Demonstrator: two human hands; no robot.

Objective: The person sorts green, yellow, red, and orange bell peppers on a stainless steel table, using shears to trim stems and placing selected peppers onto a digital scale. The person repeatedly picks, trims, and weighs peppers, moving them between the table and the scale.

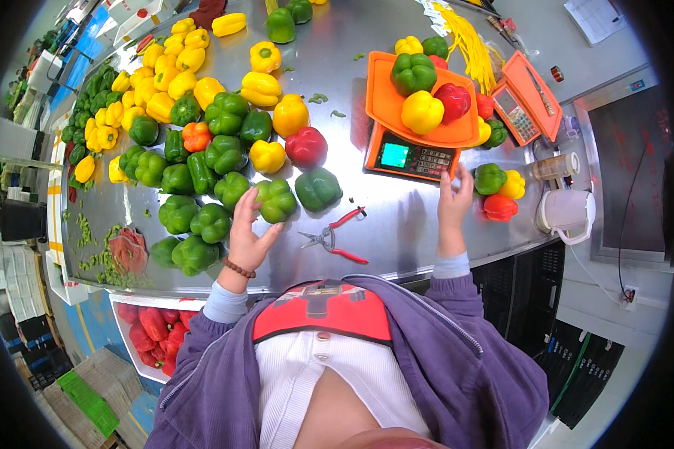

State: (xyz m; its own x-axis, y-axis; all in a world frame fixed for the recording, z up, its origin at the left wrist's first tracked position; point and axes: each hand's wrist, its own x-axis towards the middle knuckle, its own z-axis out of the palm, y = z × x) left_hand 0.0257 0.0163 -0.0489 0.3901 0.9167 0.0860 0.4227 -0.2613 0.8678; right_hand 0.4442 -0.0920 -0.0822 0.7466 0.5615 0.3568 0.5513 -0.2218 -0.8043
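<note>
My left hand, with a bead bracelet on the wrist, is spread beside a green bell pepper. I cannot tell whether the fingertips touch it. At the front right corner of an orange digital scale, the raised fingers of my right hand meet its edge near the keypad; nothing is held. On the orange weighing tray sit a green pepper, a yellow pepper and a red pepper. Red-handled pruning shears lie opened between my hands.
Several yellow peppers and green peppers cover the metal table's left side. A three-pepper group stands beside a kettle. Yellow ties lie behind the scale, near a second orange scale. Below left stands a box of red peppers.
</note>
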